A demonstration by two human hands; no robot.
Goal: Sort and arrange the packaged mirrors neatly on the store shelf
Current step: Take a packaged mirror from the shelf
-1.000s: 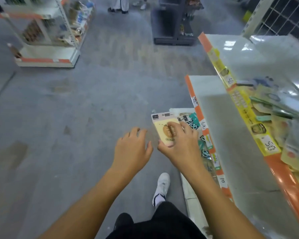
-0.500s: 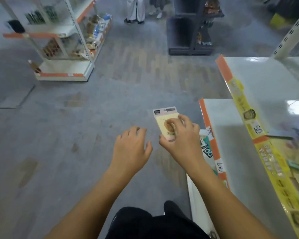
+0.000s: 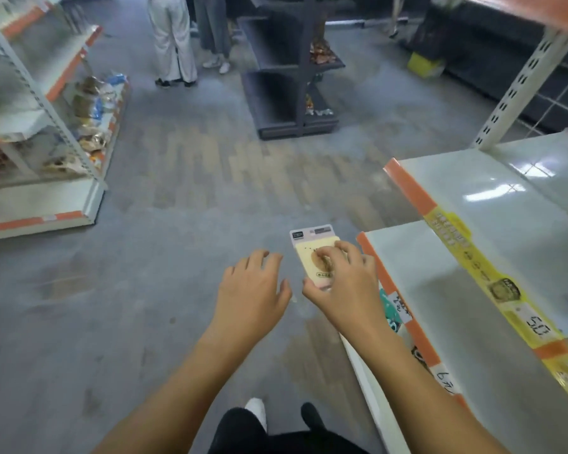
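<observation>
My right hand (image 3: 343, 285) grips a packaged mirror (image 3: 312, 249), a cream card with a round brown picture and a pale header, held over the aisle floor just left of the store shelf (image 3: 473, 257). Fingers curl over its front and the thumb is under its lower edge. My left hand (image 3: 251, 288) hovers beside it to the left, fingers spread and relaxed, holding nothing. Under the shelf's orange edge a teal package (image 3: 389, 309) shows on a lower level, mostly hidden.
The white shelves at right have orange edge strips, yellow labels and price tags (image 3: 538, 329). A stocked white rack (image 3: 46, 158) stands at far left, a dark display stand (image 3: 292, 93) ahead, and two people (image 3: 174, 44) beyond it. Grey floor lies between.
My view has tilted upward, so more of the aisle and far stand shows and the packages on the upper shelf have left view. Both hands keep their pose, the mirror still in the right.
</observation>
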